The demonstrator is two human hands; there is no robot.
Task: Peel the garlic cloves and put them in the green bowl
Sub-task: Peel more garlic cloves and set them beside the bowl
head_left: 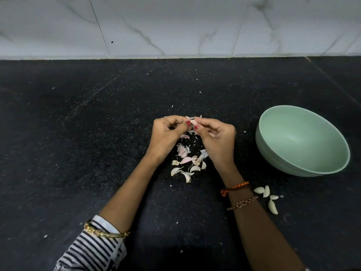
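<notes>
Garlic clove (193, 122), small, light, papery-skinned, is pinched between left hand (168, 137) and right hand (215, 140); best gripped at its ends, probably.

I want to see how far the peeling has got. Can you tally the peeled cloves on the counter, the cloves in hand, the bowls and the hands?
Peeled cloves lying on the counter: 4
Clove pinched between both hands: 1
Green bowl, nothing visible inside: 1
Hands, left hand and right hand: 2
Total: 8
</notes>
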